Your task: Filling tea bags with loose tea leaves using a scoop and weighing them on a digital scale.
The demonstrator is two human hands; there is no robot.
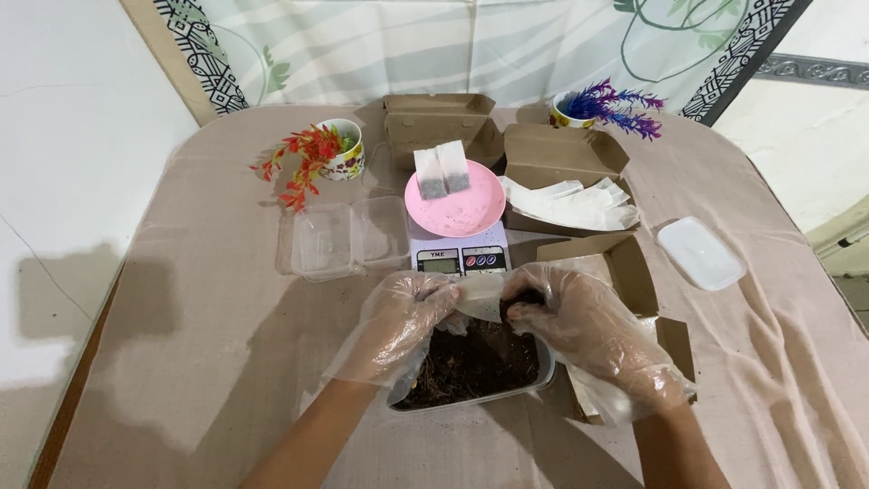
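Observation:
Both my hands wear loose clear plastic gloves. My left hand (407, 317) pinches the edge of a small white filter bag (482, 295) and holds it over a clear tub of dark loose material (471, 367). My right hand (579, 321) grips a pinch of that dark material at the bag's mouth. Behind the hands stands a small digital scale (460, 260) with a pink dish (455, 210); two filled white bags (442, 169) lie on the dish.
A clear empty tub and its lid (342, 239) lie left of the scale. Open brown cardboard boxes stand behind and to the right, one holding empty white bags (572, 205). A white lid (700, 253) lies far right. Two cups with artificial plants (324, 152) stand at the back.

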